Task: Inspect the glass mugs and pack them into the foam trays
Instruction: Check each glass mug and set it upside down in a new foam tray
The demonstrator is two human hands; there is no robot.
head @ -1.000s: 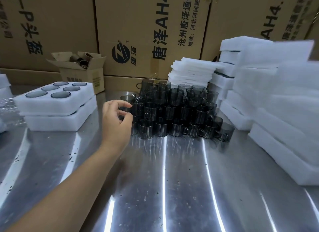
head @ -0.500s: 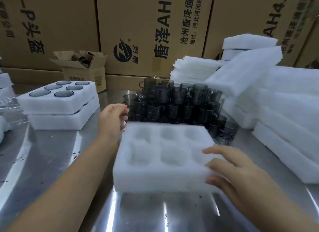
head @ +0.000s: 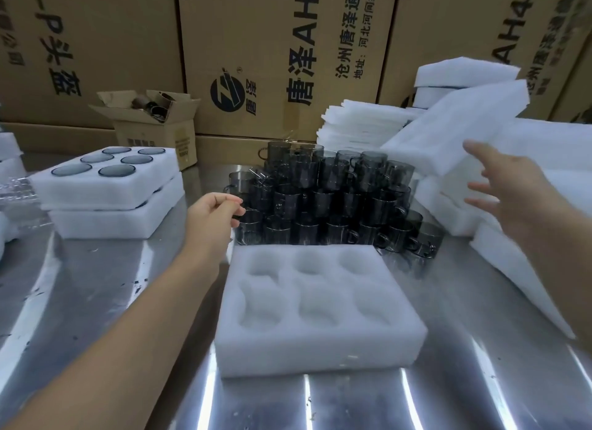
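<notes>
Centrally, one six-pocket foam tray [head: 314,349] lies empty just before the pile of glass mugs [head: 330,199]. The left hand [head: 211,218] curls at the pile's edge, grip unclear; the right hand [head: 512,192] spreads wide, holding nothing.

Empty foam tray [head: 314,352] at frame centre on tabletop [head: 96,301]; mug pile [head: 323,199] directly behind it. Two stacked trays [head: 96,192] at left, small open carton [head: 157,131] behind them. Foam stacks [head: 528,237] at right. Large cartons [head: 282,55] across top, behind everything.

Shiny steel table [head: 83,301] before a wall of printed cardboard cartons [head: 256,29]
</notes>
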